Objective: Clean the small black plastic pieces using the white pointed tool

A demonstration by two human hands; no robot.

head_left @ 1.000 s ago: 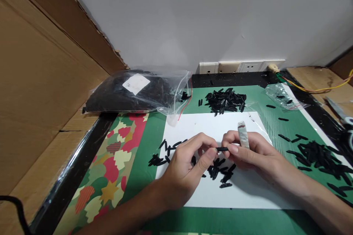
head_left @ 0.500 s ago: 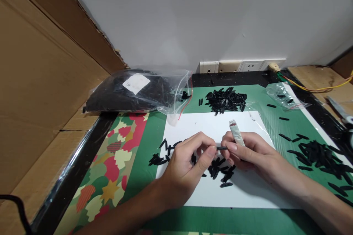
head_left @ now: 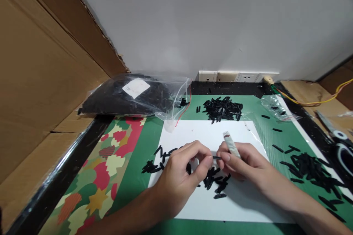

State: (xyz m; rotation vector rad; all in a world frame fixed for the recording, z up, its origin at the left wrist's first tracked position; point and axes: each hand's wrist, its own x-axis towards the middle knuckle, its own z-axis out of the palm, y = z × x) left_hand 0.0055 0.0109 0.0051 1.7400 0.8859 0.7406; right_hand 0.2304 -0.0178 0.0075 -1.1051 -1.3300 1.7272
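We pinch one small black plastic sliver point(head_left: 217, 158) between our left hand point(head_left: 180, 180) and right hand point(head_left: 242, 161), its long axis lying level from grip to grip just above the white paper sheet point(head_left: 193, 132), the right hand also clasping a thin silvery tool point(head_left: 231, 144).

We see two bare forearms entering from the lower edge, each ending in an ungloved hand: the left hand point(head_left: 180, 180) and the right hand point(head_left: 242, 161). No sleeve, cuff, watch, ring or bracelet covers either limb within the frame. The fingernails point(head_left: 225, 156) are short and unpainted. We note slender fingers and smooth wrists, with no markings or bandages visible anywhere.
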